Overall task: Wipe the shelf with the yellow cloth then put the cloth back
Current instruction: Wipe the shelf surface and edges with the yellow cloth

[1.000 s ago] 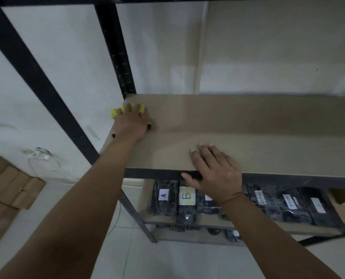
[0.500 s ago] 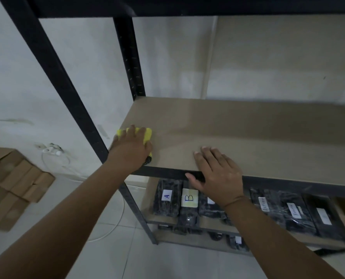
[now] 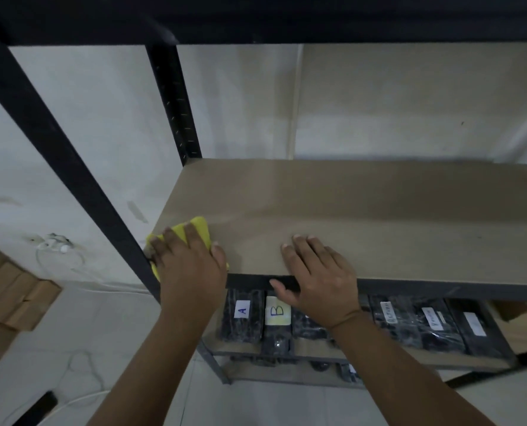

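A bare tan shelf board (image 3: 363, 216) sits in a black metal rack. My left hand (image 3: 188, 265) presses the yellow cloth (image 3: 202, 230) flat on the board's front left corner, right beside the rack's front post (image 3: 65, 155). Most of the cloth is hidden under the palm; yellow shows past the fingertips and below the wrist side. My right hand (image 3: 317, 278) lies flat on the board's front edge, fingers spread on top and thumb over the black front rail (image 3: 440, 289). It holds nothing.
Black wrapped packages with white labels, two marked A (image 3: 242, 310) and B (image 3: 277, 312), fill the lower shelf. Cardboard boxes (image 3: 7, 299) lie on the floor at left, with a white cable (image 3: 56, 247) by the wall. The rack's rear post (image 3: 173, 99) rises behind the corner.
My left hand has dragged the cloth from the back left of the board forward to the front left corner. My right hand has stayed on the front edge.
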### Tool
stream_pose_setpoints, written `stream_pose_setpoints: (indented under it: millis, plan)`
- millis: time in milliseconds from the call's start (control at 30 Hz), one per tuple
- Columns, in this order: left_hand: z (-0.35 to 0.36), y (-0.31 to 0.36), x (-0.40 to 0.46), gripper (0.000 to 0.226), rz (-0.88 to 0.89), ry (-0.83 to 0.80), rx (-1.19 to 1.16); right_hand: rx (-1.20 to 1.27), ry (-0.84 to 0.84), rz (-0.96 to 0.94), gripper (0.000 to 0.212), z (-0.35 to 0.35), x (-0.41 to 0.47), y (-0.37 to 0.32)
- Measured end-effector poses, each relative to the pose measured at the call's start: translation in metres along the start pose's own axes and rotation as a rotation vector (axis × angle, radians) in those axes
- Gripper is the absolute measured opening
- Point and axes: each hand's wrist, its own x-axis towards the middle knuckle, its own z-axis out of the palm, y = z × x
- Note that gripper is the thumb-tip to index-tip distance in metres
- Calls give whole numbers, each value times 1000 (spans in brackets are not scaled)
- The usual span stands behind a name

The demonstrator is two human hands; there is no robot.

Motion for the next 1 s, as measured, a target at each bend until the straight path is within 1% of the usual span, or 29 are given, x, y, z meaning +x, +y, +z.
stream_pose_setpoints:
  millis: [33,67,100,167,200,233,267,367,433,567,667,767,867,933,1000]
  plan:
    - [-1,3,1,60,27,29,10,5,-8,11,53,1,1,0]
    - [-1,4,6,61,82,20,42,12,-11,18,53,2,2,0]
    - [1,3,13,68,137,-35,72,16,-10,21,53,3,3,1]
    - [12,1,34,93,310,-101,81,15,-7,22,54,4,3,0]
    - [14,4,44,97,404,-121,100,14,-3,22,54,5,4,0]
    - [12,10,50,94,472,-137,103,15,5,22,54,5,4,0]
    - [9,18,54,84,534,-130,85,18,16,21,54,5,4,0]
    - [5,45,75,55,638,-127,-66,15,20,16,54,5,5,-2]
    - [10,67,95,46,663,-163,-87,7,20,14,54,5,6,-2]
    - [24,117,141,45,687,-166,-85,-5,4,29,55,7,7,-2]
    - [32,139,163,45,722,-173,-79,-18,-32,29,55,7,10,1]
    - [31,138,160,43,735,-179,-123,3,-59,20,55,5,10,2]
    - [25,123,143,43,728,-212,-227,41,-70,25,55,3,7,1]
    - [19,112,121,42,722,-240,-290,105,-89,59,57,0,8,2]
    - [14,103,92,43,720,-239,-302,210,-106,120,56,-5,11,1]
